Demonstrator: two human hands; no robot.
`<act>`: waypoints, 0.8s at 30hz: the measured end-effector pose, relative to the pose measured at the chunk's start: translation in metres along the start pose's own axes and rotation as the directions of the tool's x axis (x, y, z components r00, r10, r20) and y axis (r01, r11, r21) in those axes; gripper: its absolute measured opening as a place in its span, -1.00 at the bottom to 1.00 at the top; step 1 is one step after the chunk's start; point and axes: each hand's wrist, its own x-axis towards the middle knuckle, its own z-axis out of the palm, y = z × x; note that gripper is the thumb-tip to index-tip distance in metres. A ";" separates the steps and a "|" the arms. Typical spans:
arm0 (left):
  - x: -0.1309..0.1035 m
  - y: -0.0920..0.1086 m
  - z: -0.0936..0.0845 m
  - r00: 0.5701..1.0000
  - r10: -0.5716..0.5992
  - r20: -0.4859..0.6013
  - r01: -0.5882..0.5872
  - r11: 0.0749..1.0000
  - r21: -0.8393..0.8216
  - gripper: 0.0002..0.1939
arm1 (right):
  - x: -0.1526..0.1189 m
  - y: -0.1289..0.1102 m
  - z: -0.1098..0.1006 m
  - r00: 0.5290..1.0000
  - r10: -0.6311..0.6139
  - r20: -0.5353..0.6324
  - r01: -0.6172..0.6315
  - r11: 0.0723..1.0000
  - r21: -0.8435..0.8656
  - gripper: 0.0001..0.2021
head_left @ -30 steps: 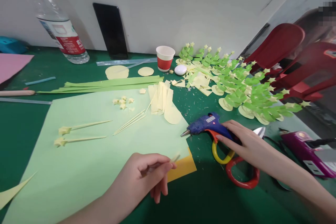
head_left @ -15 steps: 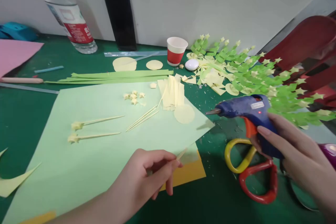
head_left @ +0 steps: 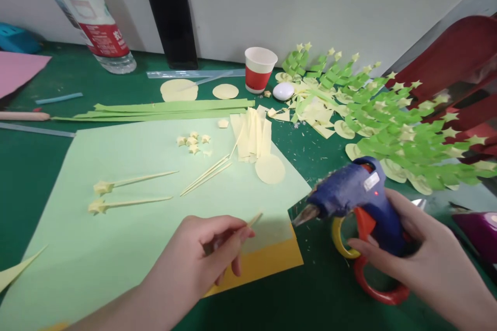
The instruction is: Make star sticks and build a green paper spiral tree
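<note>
My left hand (head_left: 212, 253) pinches a thin pale yellow paper stick (head_left: 255, 218), its tip poking out past the thumb and index finger. In my right hand (head_left: 415, 245) is a blue glue gun (head_left: 349, 191) with an orange trigger; its nozzle points left and down, a short way right of the stick, not touching it. A green paper sheet (head_left: 128, 248) lies under my left hand. On it are two sticks tipped with paper stars (head_left: 104, 187), several loose small stars (head_left: 193, 140), a few bare sticks (head_left: 205, 176) and a round paper disc (head_left: 270, 168).
Red and yellow scissors (head_left: 382, 297) lie beneath the glue gun. Green paper plants with stars (head_left: 411, 134) stand at the right. Behind are a paper cup (head_left: 259, 70), a phone (head_left: 171, 15) against the wall and a water bottle (head_left: 93, 26). Green strips (head_left: 166, 108) lie across the table.
The glue gun has come down and left, tilting its nozzle downward and nearer the stick. My left hand has shifted slightly left with the stick. The view has moved a little.
</note>
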 end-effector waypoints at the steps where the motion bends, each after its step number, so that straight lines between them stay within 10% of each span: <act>1: 0.000 0.001 0.000 1.000 0.005 -0.007 -0.005 1.000 -0.003 -0.72 | -0.005 -0.006 0.002 0.999 -0.032 -0.029 0.032 0.999 0.014 -0.45; 8: -0.008 0.014 0.003 0.986 0.013 -0.168 -0.012 1.000 0.004 -0.72 | -0.011 -0.008 0.007 0.939 -0.307 -0.153 0.278 0.942 -0.188 -0.58; 18: -0.010 0.029 0.005 0.960 -0.023 -0.281 0.015 0.999 -0.032 -0.73 | -0.008 -0.008 0.004 0.912 -0.333 -0.240 0.285 0.935 -0.212 -0.73; 24: -0.001 0.017 0.006 1.000 -0.022 0.010 0.022 0.996 -0.084 -0.72 | -0.003 -0.009 0.001 0.990 -0.113 -0.082 0.121 0.987 0.102 -0.67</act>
